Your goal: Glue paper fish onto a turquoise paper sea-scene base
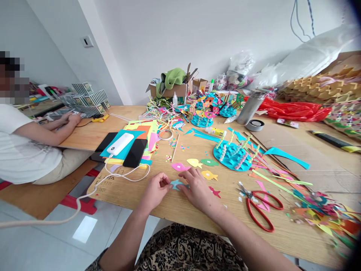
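Observation:
A light-blue paper fish (176, 184) lies between my hands near the table's front edge. My left hand (156, 190) pinches its left end with thumb and fingertips. On its right side, my right hand (195, 188) is bent over it with the thumb at the fish; part of the fish is hidden there. Around my hands lie more paper fish: a pink one (180, 166), a pale yellow one (194, 163), a green one (209, 162), an orange-yellow one (209, 175) and a red one (215, 192). Several bear a small white square.
Red-handled scissors (261, 203) lie at right, beside paper scraps (329, 214). Beyond the fish stands a blue egg-carton base (232, 156) with twisted stems. A glue bottle (216, 131), metal flask (251, 107), phone (135, 152) and white power bank (121, 144) are around. Another person (31, 139) sits left.

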A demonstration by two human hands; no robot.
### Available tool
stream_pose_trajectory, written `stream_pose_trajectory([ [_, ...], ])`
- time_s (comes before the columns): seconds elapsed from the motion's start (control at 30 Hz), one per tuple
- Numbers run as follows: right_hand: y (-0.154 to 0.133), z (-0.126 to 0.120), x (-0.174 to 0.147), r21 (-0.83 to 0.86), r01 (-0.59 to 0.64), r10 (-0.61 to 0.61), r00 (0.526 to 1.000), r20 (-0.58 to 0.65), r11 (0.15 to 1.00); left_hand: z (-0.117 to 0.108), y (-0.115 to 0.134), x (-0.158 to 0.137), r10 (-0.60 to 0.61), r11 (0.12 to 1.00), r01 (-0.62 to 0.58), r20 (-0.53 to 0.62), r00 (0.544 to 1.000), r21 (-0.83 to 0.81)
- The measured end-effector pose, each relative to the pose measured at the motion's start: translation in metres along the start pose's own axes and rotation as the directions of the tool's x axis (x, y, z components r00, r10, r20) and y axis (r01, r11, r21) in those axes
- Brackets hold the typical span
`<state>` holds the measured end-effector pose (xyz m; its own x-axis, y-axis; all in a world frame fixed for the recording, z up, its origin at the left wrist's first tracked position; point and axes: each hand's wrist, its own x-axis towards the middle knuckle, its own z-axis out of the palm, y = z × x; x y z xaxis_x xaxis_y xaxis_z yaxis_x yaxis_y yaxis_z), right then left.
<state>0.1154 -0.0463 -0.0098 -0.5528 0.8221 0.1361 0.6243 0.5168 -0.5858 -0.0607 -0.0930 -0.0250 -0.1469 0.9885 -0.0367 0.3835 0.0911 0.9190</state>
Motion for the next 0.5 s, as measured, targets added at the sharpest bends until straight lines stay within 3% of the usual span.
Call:
stream_pose_trajectory([
  [0.07, 0.005, -0.011, 0.007, 0.168, -0.013, 0.013, 1.000, 0.002, 0.986, -0.003, 0.008, 0.006, 0.015, 0.995, -0.014, 0.013, 1.000, -0.094],
  [0.13, 0.009, -0.024, 0.016, 0.307, -0.068, 0.044, 0.995, 0.085, 0.949, -0.003, 0.019, 0.014, 0.044, 0.990, -0.043, 0.008, 0.999, -0.136],
  [0.23, 0.015, -0.041, 0.028, 0.419, -0.148, 0.092, 0.984, 0.153, 0.896, 0.001, 0.040, 0.033, 0.068, 0.973, -0.061, 0.021, 0.997, -0.223],
  [0.37, 0.024, -0.057, 0.039, 0.481, -0.112, 0.120, 0.993, 0.015, 0.869, 0.014, 0.064, 0.061, 0.072, 0.925, -0.044, 0.061, 0.996, -0.377],
  [0.5, 0.037, -0.063, 0.042, 0.544, -0.074, 0.162, 0.980, -0.117, 0.836, 0.037, 0.072, 0.083, 0.126, 0.905, -0.051, 0.151, 0.981, -0.423],
])
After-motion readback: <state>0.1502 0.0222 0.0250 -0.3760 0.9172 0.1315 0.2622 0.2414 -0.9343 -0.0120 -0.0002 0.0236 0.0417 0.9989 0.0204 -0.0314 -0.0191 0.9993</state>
